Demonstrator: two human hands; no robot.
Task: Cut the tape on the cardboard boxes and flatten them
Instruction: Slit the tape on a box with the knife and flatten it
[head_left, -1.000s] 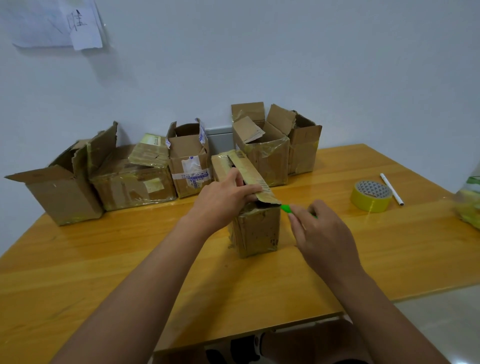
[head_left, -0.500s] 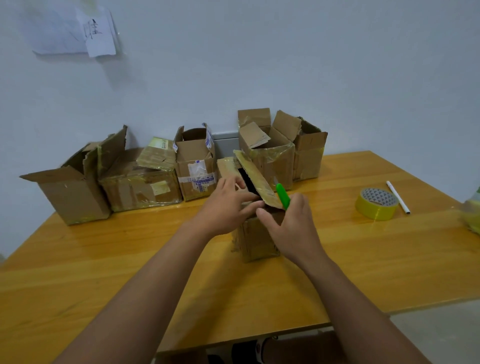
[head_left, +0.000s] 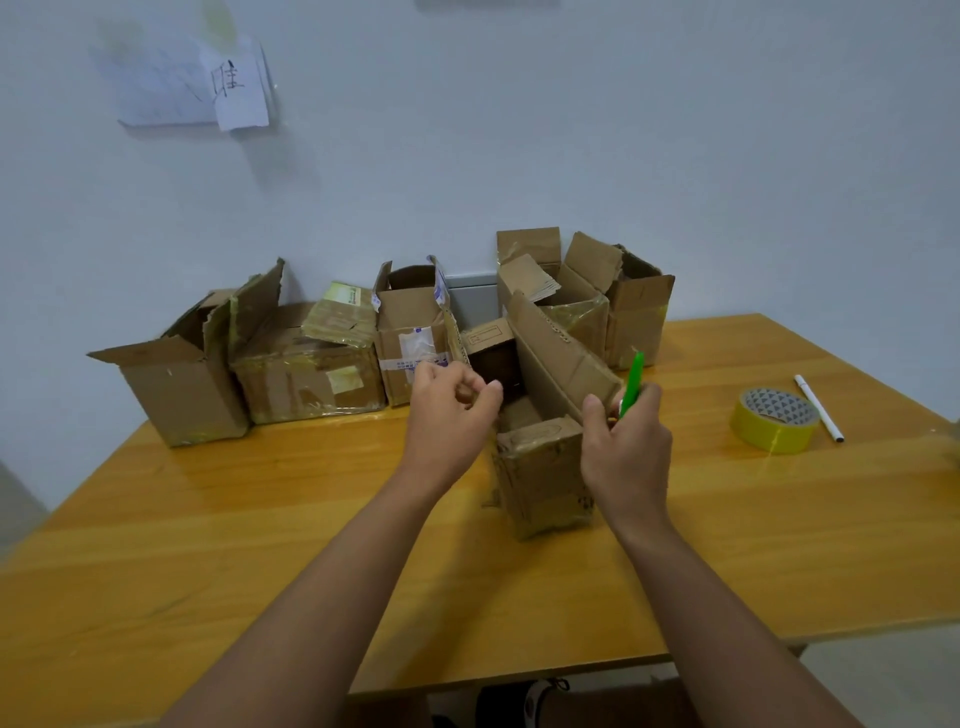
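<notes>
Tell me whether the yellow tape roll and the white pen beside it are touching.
Apart. The head view shows a thin strip of bare wooden table between the yellow tape roll and the white pen along its right side.

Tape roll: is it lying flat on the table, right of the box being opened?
Yes, the yellow tape roll lies flat on the table, right of the box.

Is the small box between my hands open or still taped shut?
Open: the small box has its long flap raised, and its dark inside shows.
</notes>
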